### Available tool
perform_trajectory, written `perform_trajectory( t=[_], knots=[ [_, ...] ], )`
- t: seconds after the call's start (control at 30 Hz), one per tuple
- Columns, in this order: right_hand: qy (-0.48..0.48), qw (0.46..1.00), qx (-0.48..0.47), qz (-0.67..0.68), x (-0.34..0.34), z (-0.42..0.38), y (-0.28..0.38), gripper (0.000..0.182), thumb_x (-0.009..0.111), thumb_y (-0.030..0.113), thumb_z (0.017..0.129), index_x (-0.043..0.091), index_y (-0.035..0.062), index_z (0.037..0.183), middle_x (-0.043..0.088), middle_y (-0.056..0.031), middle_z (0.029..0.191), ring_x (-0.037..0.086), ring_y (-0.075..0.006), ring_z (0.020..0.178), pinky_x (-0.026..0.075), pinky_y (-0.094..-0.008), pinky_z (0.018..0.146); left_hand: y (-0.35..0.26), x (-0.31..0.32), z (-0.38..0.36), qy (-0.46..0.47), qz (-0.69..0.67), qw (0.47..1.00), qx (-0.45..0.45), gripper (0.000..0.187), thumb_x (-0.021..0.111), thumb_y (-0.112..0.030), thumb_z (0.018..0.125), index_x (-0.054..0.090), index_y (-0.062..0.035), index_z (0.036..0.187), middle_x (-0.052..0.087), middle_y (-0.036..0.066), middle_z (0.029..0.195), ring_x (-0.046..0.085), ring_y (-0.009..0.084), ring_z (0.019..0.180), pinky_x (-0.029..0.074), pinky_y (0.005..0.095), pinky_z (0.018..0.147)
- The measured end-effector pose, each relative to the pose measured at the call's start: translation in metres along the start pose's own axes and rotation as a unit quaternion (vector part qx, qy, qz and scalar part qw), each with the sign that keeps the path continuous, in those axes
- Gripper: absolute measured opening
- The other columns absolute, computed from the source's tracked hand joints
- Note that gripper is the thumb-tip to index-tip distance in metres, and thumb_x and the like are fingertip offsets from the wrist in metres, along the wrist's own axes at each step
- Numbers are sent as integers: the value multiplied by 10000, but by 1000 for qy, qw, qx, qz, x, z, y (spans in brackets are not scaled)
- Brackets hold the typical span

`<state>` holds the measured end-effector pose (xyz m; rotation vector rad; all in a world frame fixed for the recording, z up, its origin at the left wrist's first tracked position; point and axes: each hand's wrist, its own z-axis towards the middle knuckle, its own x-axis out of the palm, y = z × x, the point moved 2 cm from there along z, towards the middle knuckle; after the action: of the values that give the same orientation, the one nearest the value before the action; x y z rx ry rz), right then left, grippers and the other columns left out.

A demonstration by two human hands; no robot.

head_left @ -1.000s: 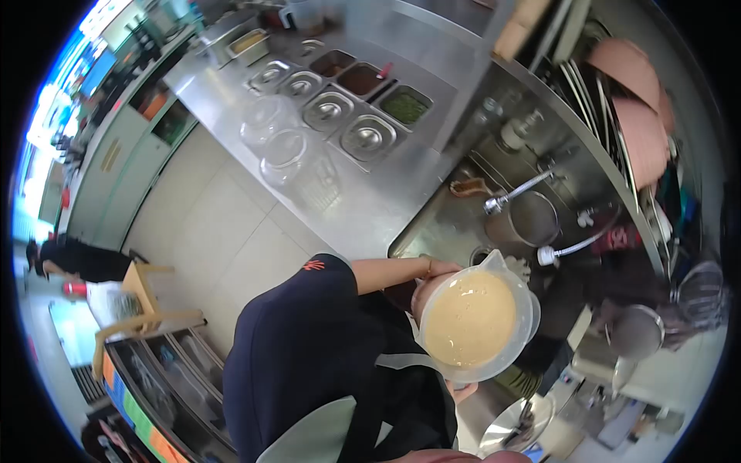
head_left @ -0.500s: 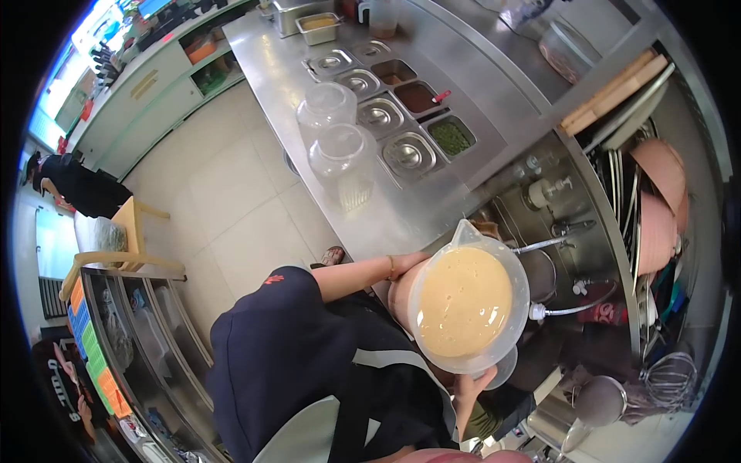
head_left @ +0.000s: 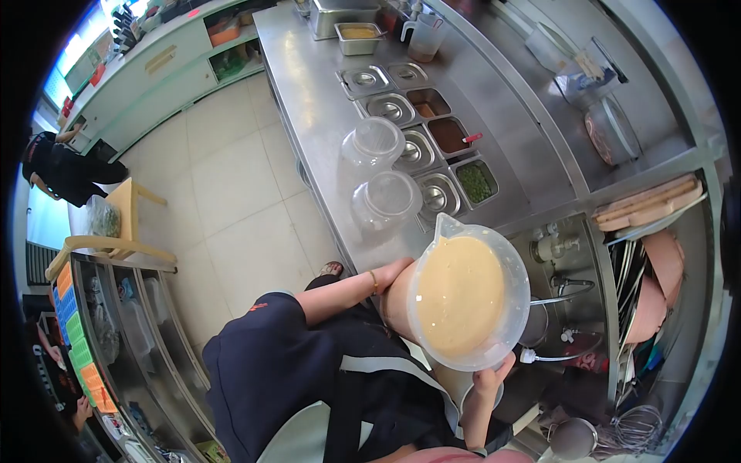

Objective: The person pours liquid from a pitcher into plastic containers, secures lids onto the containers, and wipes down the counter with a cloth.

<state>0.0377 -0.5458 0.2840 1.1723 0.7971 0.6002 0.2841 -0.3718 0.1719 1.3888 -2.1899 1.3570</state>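
Observation:
A large translucent jug [head_left: 515, 285], full of a creamy beige liquid [head_left: 459, 297], is held in front of my body. Its spout points toward the steel counter. My left hand [head_left: 395, 276] presses round the jug's outer wall on the counter side. On the opposite side, my right hand [head_left: 492, 378] is closed at the jug's handle, which is mostly hidden by the fingers. Past the spout, two clear plastic jars [head_left: 386, 202] stand on the counter near its edge; their contents cannot be made out.
Lidded steel pans [head_left: 438, 197] and open ones with sauce and chopped greens [head_left: 476, 182] are set in the counter [head_left: 309, 85]. A sink with a tap [head_left: 567, 284] lies to the right. Pink bowls [head_left: 647, 309] and a whisk [head_left: 637, 428] are farther right. Another person [head_left: 65, 166] stands far left.
My hands have carried the jug closer to the counter and jars, and it leans slightly more toward the spout. The view has shifted too, so the counter appears farther right and lower.

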Motion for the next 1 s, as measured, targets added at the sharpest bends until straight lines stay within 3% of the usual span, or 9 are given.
perform_trajectory(
  t=[0.17,0.27,0.33,0.43,0.53,0.57,0.67,1.0],
  knots=[
    [42,999,11,-17,15,19,14,478,694,161,625,501,8,1034,519,-108,1033,516,-194,923,404,-345,821,3,-16,4,28,-17,999,-8,469,260,-345,933,481,-95,1262,527,46,1260,503,175,1116,324,369,978],
    [98,991,-43,-75,21,33,20,456,582,65,655,419,17,1078,548,-111,953,551,-153,776,472,-276,660,-2,-12,-3,14,-59,998,-33,470,256,-350,940,476,-94,1266,529,38,1258,503,165,1120,339,349,970],
    [116,987,-36,-101,19,40,23,447,594,66,648,428,14,1059,556,-106,917,551,-138,719,466,-255,603,-16,-4,-14,-4,-81,995,-60,471,254,-353,944,474,-92,1268,535,31,1250,503,152,1122,361,329,953],
    [56,994,25,-93,22,44,30,356,660,120,615,536,-1,926,589,-66,822,553,-134,714,437,-271,657,37,-32,49,48,-111,993,4,426,311,-316,945,478,-92,1267,552,9,1219,512,112,1095,394,276,906],
    [78,990,87,-74,39,57,62,258,675,133,597,598,-15,794,605,-35,731,548,-112,677,423,-259,650,65,-42,79,29,-28,996,77,381,381,-270,939,486,-96,1261,568,-10,1180,530,78,1041,403,227,867],
    [107,987,102,-69,46,63,74,227,668,126,595,603,-19,758,606,-28,705,545,-100,653,423,-246,626,81,-49,94,14,-28,998,62,388,401,-291,928,495,-98,1251,577,-5,1163,542,86,1024,417,242,857],
    [74,993,63,-70,59,70,88,186,644,106,591,606,-27,714,605,-17,653,534,-74,600,414,-221,570,139,-71,147,-32,-28,999,19,415,462,-356,897,521,-103,1221,602,9,1111,576,110,970,456,285,828],
    [110,983,132,-71,64,86,105,182,616,93,605,614,-31,739,606,-17,631,537,-69,565,414,-204,540,91,-42,116,25,-83,996,-29,432,464,-378,887,525,-104,1216,604,17,1109,580,121,967,461,303,820]
  ],
)
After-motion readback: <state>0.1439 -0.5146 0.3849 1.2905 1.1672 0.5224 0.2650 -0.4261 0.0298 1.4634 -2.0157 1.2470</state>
